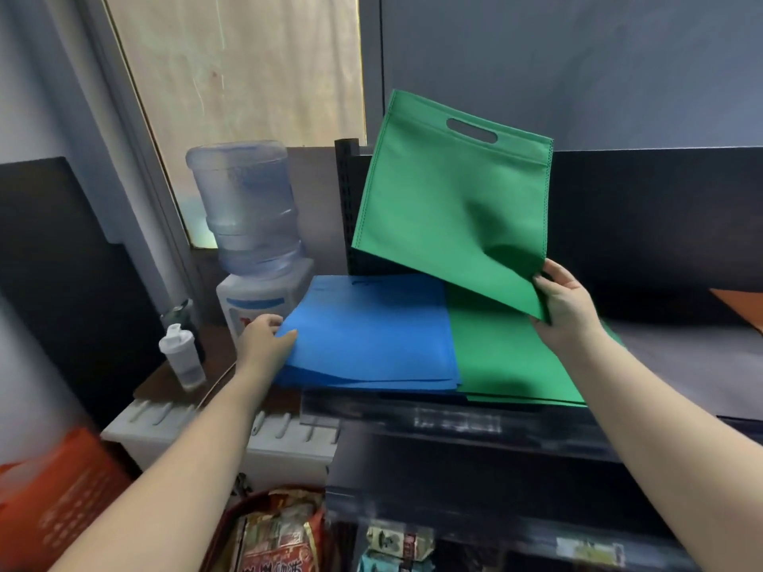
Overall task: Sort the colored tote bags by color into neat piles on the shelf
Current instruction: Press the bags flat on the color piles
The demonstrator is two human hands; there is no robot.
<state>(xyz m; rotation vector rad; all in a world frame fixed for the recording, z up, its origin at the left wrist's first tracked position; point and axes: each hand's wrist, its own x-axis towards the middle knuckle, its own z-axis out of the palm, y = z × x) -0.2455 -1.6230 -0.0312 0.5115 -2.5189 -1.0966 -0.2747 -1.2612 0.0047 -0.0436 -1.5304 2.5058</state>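
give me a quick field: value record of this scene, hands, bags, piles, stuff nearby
left hand: grips left edge of the blue pile
right hand: pinches a corner of the green bag, held up above the shelf
green pile: flat on the shelf, right of the blue pile, edges touching
orange bag: corner showing at far right
off the shelf, left: water dispenser, white bottle
status: green bag not yet on its pile
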